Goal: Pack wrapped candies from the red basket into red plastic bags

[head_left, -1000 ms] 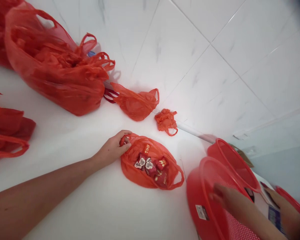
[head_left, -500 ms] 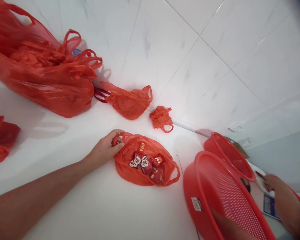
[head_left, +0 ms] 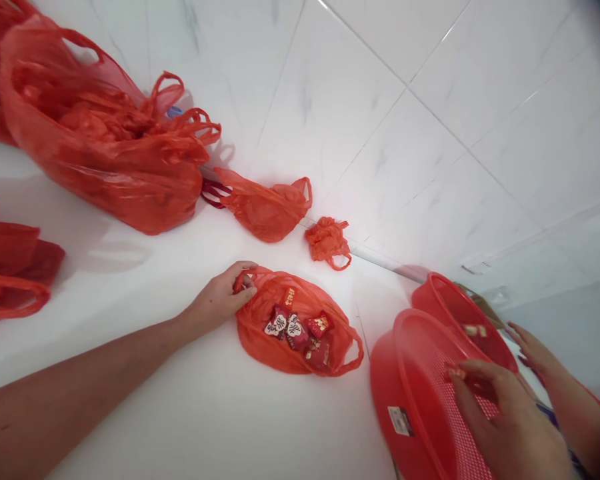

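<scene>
While your left hand (head_left: 215, 301) clamps one end of the open bag (head_left: 267, 355), the bag's long axis points roughly toward your right hand (head_left: 510, 417), fingers pinching a packet (head_left: 455, 372).

1. Left forearm (head_left: 95, 377): bare as far as the picture shows it, long and slender, broad in the near left corner and tapering smoothly to a narrow wrist.
2. Forearm mark (head_left: 5, 427): a small, faint spot close to the left edge of the view.
3. Left hand (head_left: 225, 293): bare and slim, with a slender thumb, its tip rounded.
4. Hand mole (head_left: 211, 301): one tiny round dot on the left hand, toward the wrist.
5. Right hand (head_left: 505, 410): bare, at near right, broad across the back; blur softens its finer details.
</scene>
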Available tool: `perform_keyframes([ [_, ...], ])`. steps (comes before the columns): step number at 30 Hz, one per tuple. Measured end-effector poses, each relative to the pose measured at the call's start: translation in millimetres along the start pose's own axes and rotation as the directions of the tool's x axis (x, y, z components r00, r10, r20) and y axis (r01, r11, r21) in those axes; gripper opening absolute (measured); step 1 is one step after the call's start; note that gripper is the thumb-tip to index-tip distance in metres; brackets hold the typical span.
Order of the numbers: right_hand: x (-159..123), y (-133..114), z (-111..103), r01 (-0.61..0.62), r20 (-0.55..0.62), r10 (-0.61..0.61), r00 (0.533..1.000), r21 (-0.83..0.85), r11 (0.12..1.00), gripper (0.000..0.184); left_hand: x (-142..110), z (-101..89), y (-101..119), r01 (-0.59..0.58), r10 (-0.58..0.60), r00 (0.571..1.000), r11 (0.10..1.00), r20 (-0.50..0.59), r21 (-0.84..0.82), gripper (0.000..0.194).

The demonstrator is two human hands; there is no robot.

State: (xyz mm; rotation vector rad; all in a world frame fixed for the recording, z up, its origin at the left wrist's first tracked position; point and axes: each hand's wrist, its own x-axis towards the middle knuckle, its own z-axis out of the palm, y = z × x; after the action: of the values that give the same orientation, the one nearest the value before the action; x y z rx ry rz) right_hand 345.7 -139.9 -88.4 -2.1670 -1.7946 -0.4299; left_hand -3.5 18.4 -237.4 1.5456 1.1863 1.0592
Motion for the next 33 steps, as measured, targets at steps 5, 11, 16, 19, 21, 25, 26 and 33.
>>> perform_keyframes([
  [5, -17.1, -85.2, 25.1, 0.239, -0.165, -0.206, 0.964, 0.215, 0.947, 0.008, -0.2, -0.9, 1.4, -0.006, 0.006, 1.0, 1.0, -0.012, 0.026, 0.039],
  [11, 2.2, -115.3, 77.7, 0.22, -0.005, -0.234, 0.972, 0.356, 0.908, 0.04, -0.3, -0.4, 0.3, -0.019, 0.019, 1.0, 1.0, 0.001, 0.007, 0.038],
  [16, -27.9, -91.9, 115.5, -0.093, -0.109, 0.156, 0.982, 0.441, 0.893, 0.068, 1.1, 0.8, -1.1, -0.025, 0.025, 1.0, 0.999, 0.0, -0.026, 0.038],
  [19, -44.0, -79.2, 140.4, -0.28, 0.008, 0.324, 0.946, 0.525, 0.804, 0.079, 0.3, 0.4, -0.3, -0.017, 0.017, 1.0, 0.999, -0.011, -0.042, 0.043],
  [21, -42.9, -74.1, 150.3, -0.35, 0.101, 0.354, 0.93, 0.541, 0.765, 0.069, -0.4, 0.0, 1.0, -0.021, 0.02, 0.999, 0.999, -0.038, -0.036, 0.047],
  [25, -13.0, -75.0, 138.3, -0.341, 0.254, 0.229, 0.94, 0.636, 0.692, 0.034, 5.4, -2.0, 10.9, -0.053, 0.05, 0.993, 0.998, -0.105, -0.031, 0.048],
  [26, -2.8, -78.1, 128.7, -0.332, 0.271, 0.197, 0.942, 0.69, 0.643, 0.035, 9.1, -3.1, 16.7, -0.069, 0.064, 0.991, 0.997, -0.115, -0.044, 0.046],
  [33, 48.1, -109.3, 45.8, 0.167, -0.222, 0.431, 0.875, 0.973, 0.161, 0.012, 34.6, -27.9, 104.5, -0.476, 0.398, 0.855, 0.857, -0.332, -0.2, 0.037],
])
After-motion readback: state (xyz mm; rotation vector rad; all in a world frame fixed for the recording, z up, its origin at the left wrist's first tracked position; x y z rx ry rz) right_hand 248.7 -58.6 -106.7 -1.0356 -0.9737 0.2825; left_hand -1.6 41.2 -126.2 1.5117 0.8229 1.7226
